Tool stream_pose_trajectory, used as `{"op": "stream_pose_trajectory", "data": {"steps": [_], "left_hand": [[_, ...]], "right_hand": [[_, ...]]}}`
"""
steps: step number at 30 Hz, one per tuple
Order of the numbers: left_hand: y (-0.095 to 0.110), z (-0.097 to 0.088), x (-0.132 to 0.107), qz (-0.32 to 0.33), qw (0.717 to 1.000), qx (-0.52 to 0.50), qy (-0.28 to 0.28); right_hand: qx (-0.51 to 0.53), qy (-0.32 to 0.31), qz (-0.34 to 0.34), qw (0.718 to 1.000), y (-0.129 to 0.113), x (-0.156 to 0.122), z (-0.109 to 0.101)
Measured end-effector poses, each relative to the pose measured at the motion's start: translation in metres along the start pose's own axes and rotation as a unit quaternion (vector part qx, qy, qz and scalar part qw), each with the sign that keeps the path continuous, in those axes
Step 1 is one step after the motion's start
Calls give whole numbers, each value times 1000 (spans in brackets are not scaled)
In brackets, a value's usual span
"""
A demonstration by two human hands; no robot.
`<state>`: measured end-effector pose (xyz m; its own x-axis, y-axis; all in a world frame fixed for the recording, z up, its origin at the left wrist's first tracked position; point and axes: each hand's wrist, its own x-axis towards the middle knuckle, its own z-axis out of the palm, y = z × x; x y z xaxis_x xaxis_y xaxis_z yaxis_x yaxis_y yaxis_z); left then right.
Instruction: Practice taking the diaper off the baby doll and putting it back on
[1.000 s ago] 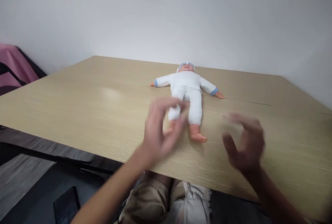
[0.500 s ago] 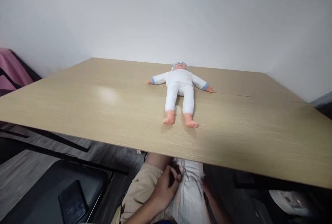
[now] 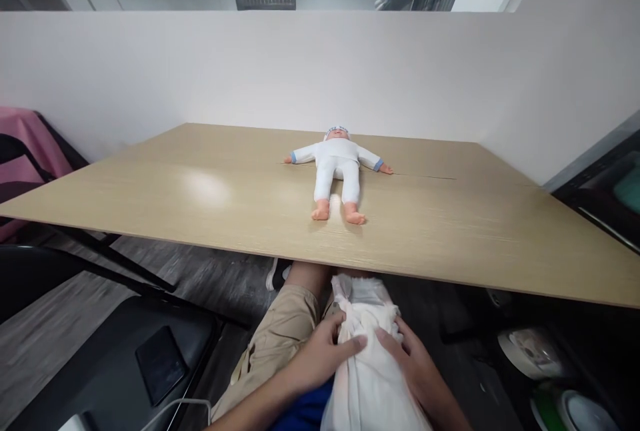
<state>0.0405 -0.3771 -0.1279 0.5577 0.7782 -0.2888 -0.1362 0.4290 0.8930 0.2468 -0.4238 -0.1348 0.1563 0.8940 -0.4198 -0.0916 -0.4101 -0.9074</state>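
A white diaper (image 3: pixel 367 378) with ruffled edges lies partly unfolded over my lap, below the table's front edge. My left hand (image 3: pixel 327 350) grips its left side, the thumb laid across the top. On the other side my right hand (image 3: pixel 413 359) pinches the right edge, thumb on top and fingers underneath, partly hidden. Farther off, a baby doll (image 3: pixel 339 164) in a white outfit with blue cuffs lies on its back on the wooden table (image 3: pixel 240 204), arms spread and bare feet toward me.
A black chair (image 3: pixel 125 358) at my left carries a phone (image 3: pixel 161 364) and a white cable (image 3: pixel 185 402). A white partition (image 3: pixel 250 71) stands behind the table. Pink cloth (image 3: pixel 30 138) hangs at far left, and a dark screen-like device (image 3: pixel 605 184) is at the right.
My right hand has come up onto the diaper, and both hands now hold its sides. The diaper has been raised and spread. The camera view has tilted up slightly.
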Motion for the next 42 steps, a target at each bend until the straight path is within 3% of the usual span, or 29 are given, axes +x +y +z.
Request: {"op": "stream_pose_trajectory", "data": {"steps": [2,4,7,14,21,25,27,30,32,37,40,42], "left_hand": [[21,11,-40,44,998,24,-23],[36,17,-70,66,996,44,-39],[46,14,-87,96,994,56,-20],[56,-11,-51,129,985,58,103],[45,-44,-22,113,986,23,118],[34,-50,-15,87,989,13,120],[32,-50,-15,79,989,7,125],[33,-49,-17,79,989,-4,128],[34,-49,-19,77,989,-7,124],[40,-50,-21,56,993,-7,102],[43,-52,-20,59,995,20,81],[47,-56,-22,64,992,72,76]], "right_hand": [[-25,28,-19,999,-18,-39,-3],[-51,16,-32,998,-34,-69,-1],[-51,0,-53,997,-54,-84,13],[-33,-49,-110,992,-72,-19,55],[-30,-94,-121,988,-56,27,73],[-142,-63,-146,977,-46,32,67],[-227,27,-185,956,-44,32,61],[-298,175,-296,891,-50,30,53],[-322,195,-378,846,-62,31,52],[-395,62,-491,774,-109,54,74],[-462,-29,-490,739,-125,82,90],[-510,-55,-475,714,-127,100,94]]}}
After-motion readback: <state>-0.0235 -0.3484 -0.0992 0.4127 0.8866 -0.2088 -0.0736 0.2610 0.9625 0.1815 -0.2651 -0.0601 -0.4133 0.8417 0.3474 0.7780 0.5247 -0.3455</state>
